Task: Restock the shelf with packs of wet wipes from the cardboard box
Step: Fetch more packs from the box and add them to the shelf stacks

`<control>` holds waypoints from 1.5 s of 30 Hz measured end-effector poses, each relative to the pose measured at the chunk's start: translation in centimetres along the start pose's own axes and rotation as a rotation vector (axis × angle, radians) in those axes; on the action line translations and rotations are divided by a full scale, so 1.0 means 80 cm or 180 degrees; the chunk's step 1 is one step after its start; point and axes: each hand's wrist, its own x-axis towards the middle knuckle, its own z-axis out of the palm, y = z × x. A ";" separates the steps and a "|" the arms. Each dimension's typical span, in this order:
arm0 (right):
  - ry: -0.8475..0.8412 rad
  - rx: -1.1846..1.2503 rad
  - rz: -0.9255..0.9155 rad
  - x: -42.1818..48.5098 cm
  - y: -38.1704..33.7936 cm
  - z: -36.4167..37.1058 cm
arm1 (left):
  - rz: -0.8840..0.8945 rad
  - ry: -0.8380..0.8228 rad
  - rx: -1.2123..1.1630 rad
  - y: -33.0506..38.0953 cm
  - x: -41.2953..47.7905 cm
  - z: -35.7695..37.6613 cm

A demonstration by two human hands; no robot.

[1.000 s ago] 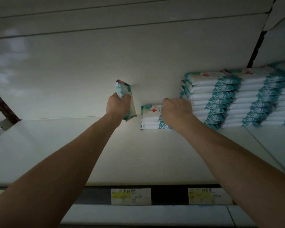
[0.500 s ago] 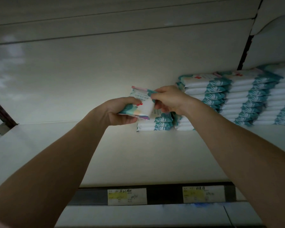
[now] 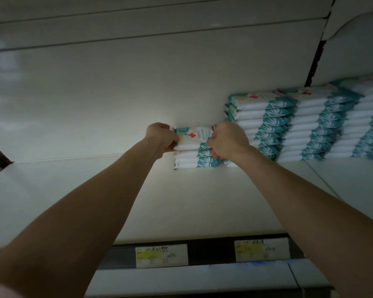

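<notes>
Pack (image 3: 193, 137) now flat atop stack (image 3: 190, 162); left hand (image 3: 160, 136), right hand (image 3: 227, 139) at ends

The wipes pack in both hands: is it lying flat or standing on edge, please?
Lying flat: the pack sits level atop the short stack, left hand and right hand gripping its ends.

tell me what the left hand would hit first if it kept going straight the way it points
Probably the back panel: the left hand grips the left end of the top pack and points toward the rear, with only bare panel showing beyond it. Depth is unclear, so how near it is cannot be told.
</notes>
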 end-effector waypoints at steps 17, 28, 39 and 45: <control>0.0099 -0.1746 -0.1112 -0.025 -0.013 0.012 | -0.0210 -0.0587 0.1123 -0.009 -0.022 0.013; -0.0115 -0.1903 -0.1058 -0.030 -0.019 0.014 | -0.0303 -0.0541 0.0983 -0.017 -0.032 0.022; -0.0084 -0.1740 -0.1136 -0.080 -0.008 -0.019 | 0.0771 0.0366 0.1820 -0.037 -0.075 0.023; -0.0065 -0.1685 -0.1095 -0.119 0.008 -0.023 | 0.1164 0.0463 0.2416 -0.060 -0.106 0.022</control>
